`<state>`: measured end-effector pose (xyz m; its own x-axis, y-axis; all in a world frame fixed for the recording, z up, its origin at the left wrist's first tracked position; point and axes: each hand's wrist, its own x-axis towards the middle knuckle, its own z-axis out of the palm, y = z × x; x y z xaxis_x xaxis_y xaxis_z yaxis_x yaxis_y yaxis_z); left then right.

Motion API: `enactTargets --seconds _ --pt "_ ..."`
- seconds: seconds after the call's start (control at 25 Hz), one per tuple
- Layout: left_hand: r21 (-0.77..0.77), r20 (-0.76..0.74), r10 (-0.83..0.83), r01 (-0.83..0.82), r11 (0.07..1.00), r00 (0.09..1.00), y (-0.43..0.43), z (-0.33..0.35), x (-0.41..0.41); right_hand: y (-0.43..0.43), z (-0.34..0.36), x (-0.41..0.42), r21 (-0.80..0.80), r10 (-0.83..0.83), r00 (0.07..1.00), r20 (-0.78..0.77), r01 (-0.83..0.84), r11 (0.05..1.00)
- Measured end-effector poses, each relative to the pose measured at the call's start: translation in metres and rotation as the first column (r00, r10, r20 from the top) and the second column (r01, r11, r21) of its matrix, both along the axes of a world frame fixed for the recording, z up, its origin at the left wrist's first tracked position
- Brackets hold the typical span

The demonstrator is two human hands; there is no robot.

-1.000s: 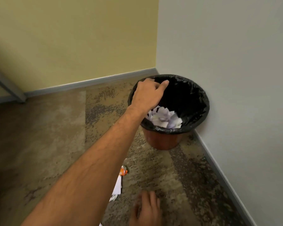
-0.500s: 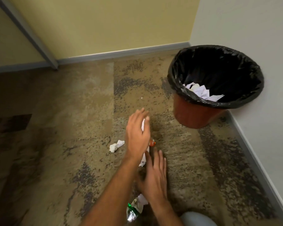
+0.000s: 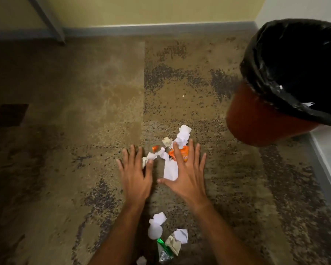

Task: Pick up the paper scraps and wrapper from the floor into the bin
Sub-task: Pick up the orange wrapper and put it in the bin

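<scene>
Both hands are spread flat and hold nothing. Left hand (image 3: 135,175) touches small scraps (image 3: 154,155); right hand (image 3: 186,175) lies over the orange wrapper (image 3: 183,153), on the floor (image 3: 84,111) near the bin (image 3: 256,119).

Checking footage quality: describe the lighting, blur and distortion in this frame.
Head view: dim, warm light; the bin bulges and leans from wide-angle distortion at the edge; both hands, left and right, and the paper scraps are slightly soft.
</scene>
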<state>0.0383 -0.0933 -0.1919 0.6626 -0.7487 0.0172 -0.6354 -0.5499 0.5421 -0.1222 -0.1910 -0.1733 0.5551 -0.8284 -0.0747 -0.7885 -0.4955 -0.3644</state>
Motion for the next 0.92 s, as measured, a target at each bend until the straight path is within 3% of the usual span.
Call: enactTargets --seconds 0.2,0.36,0.56,0.68,0.76,0.92 --pt "-0.233 -0.135 -0.077 0.044 0.971 0.988 0.003 -0.003 -0.002 -0.014 -0.014 0.03 -0.116 0.173 0.978 0.116 -0.16 0.98" --pt "-0.323 -0.2 -0.131 0.061 0.945 0.971 -0.005 0.001 0.007 -0.014 -0.021 0.043 -0.266 0.175 0.984 0.045 -0.157 0.951" --pt "-0.409 -0.23 -0.266 0.155 0.899 0.936 -0.031 0.008 0.012 -0.007 -0.014 0.04 -0.298 0.174 0.983 0.055 -0.15 0.943" --pt "-0.386 -0.258 -0.309 0.196 0.902 0.915 -0.044 0.009 0.001 0.003 0.005 0.024 -0.165 0.07 0.981 0.18 -0.04 0.986" --pt "-0.289 -0.232 -0.326 0.255 0.923 0.917 -0.054 0.009 -0.011 0.0 0.032 0.008 -0.106 -0.016 0.956 0.293 0.049 0.993" --pt "-0.172 -0.104 -0.43 0.41 0.896 0.897 -0.07 0.004 -0.037 -0.033 0.079 -0.023 -0.042 -0.109 0.822 0.559 0.159 0.986"
